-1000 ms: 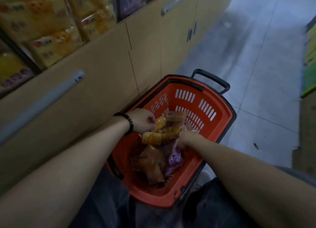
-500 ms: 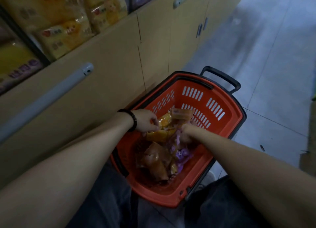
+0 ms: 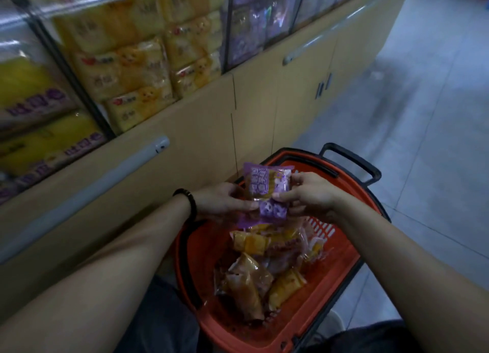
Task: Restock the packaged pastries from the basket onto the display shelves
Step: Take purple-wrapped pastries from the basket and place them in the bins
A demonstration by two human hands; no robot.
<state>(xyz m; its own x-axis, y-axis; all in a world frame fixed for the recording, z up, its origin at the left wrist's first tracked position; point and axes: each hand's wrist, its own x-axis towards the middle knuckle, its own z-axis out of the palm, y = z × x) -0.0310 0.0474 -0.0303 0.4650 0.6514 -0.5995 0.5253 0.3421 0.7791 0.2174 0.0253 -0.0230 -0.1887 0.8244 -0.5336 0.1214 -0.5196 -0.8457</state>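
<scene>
Head view: looks down over both arms at the basket (image 3: 304, 323) beside the shelves (image 3: 227, 35).
Left hand (image 3: 222, 202): pinches the left edge of the purple packets (image 3: 267, 186), thumb on top.
Right hand (image 3: 307, 196): pinches their right edge, fingers curled.
Purple packets: held between both hands, above the basket's far end.
Change: a second ago both hands were down among the pastries (image 3: 254, 281); now the packets are lifted out.
Basket: brown and yellow pastries still lie inside.
Meaning: the pick looks done; placing likely comes next, probably in the purple bay (image 3: 259, 22). Much restocking is left.
</scene>
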